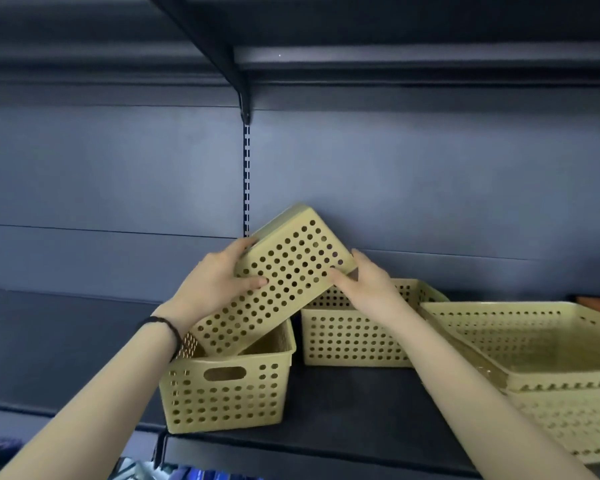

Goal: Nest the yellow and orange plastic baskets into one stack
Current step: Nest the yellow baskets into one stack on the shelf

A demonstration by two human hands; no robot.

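Note:
A yellow perforated basket (284,282) is tilted steeply, its lower end dipping into another yellow basket (222,396) that stands on the dark shelf (343,420). My left hand (219,275) grips the tilted basket's left edge; my right hand (368,282) holds its upper right corner. Behind them a second upright yellow basket (354,337) rests on the shelf. No orange basket is clearly visible, only an orange-brown edge (598,305) at the far right.
A wide, shallow yellow tray-basket (541,341) sits on another basket (568,424) at the right. An upper shelf and its bracket (236,74) hang overhead. The slotted upright (246,178) runs down the back panel.

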